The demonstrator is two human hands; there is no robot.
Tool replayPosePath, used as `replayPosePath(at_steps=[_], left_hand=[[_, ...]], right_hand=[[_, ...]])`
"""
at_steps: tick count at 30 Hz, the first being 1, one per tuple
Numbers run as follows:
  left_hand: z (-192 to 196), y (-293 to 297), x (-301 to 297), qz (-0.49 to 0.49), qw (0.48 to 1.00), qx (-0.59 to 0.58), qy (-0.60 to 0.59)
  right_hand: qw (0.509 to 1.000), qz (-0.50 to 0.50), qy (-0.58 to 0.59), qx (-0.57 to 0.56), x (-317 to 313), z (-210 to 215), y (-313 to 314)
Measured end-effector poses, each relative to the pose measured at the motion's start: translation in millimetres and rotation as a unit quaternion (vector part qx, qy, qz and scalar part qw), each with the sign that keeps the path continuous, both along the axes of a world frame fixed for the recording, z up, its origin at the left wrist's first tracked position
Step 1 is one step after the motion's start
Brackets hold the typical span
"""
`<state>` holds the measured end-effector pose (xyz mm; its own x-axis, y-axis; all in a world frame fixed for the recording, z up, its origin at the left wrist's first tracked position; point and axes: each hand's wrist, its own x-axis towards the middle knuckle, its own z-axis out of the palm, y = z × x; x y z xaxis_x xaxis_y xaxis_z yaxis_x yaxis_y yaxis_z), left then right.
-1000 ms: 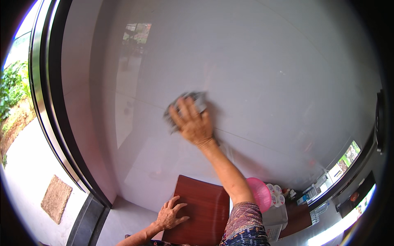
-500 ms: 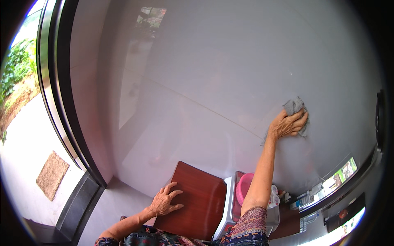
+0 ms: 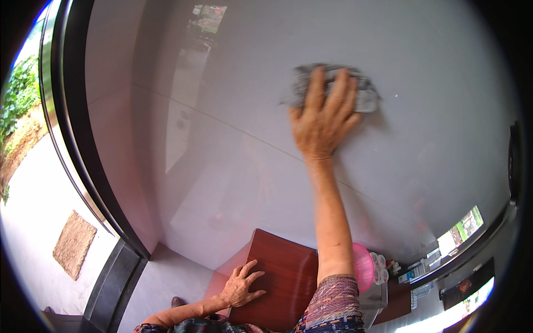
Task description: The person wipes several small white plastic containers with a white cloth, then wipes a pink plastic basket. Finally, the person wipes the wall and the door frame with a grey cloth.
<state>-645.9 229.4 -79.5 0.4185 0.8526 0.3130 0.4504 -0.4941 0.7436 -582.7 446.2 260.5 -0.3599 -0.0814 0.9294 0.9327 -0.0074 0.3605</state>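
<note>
My right hand point(image 3: 323, 127) is stretched up in front of me, pressing a crumpled grey cloth point(image 3: 366, 101) against the smooth, glossy light-grey wall point(image 3: 244, 72). Its fingers lie spread over the cloth, which sticks out on both sides of them. Lower down, my left hand point(image 3: 240, 288) rests with loosely parted fingers on the left part of a reddish-brown wooden surface point(image 3: 286, 272). Nothing is in that hand. My right forearm and patterned sleeve cover part of the wooden surface's right side.
Right of my forearm are a pink round item point(image 3: 363, 266), white rolls or cups point(image 3: 380, 269) and a pale container point(image 3: 373, 295). Farther right stand small bottles and boxes point(image 3: 416, 270). At left, a dark door frame point(image 3: 83, 139) opens onto pale ground with a brown mat point(image 3: 75, 244).
My right hand has swept the cloth up and to the left across the wall. My left hand stays on the wooden surface, and the view has shifted slightly.
</note>
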Motion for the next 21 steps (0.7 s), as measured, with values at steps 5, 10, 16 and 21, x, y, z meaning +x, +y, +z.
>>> replayPosePath(at_steps=[5, 10, 16, 21], left_hand=[[-1.1, -0.8, 2.5, -0.006, 1.000, 0.007, -0.012], [-2.1, -1.2, 3.1, -0.001, 1.000, 0.005, -0.014], [-1.7, 0.1, -1.5, 0.009, 0.999, -0.004, -0.033], [-2.8, -4.1, -0.5, 0.007, 1.000, -0.004, -0.025]], right_hand=[[0.988, 0.029, -0.111, -0.107, -39.5, -79.8, 3.9], [0.943, 0.084, -0.272, -0.170, -52.8, -139.3, 12.8], [0.979, 0.001, -0.182, -0.087, -30.7, -47.1, 3.9], [0.998, -0.058, -0.017, 0.020, 56.4, 28.8, -15.5]])
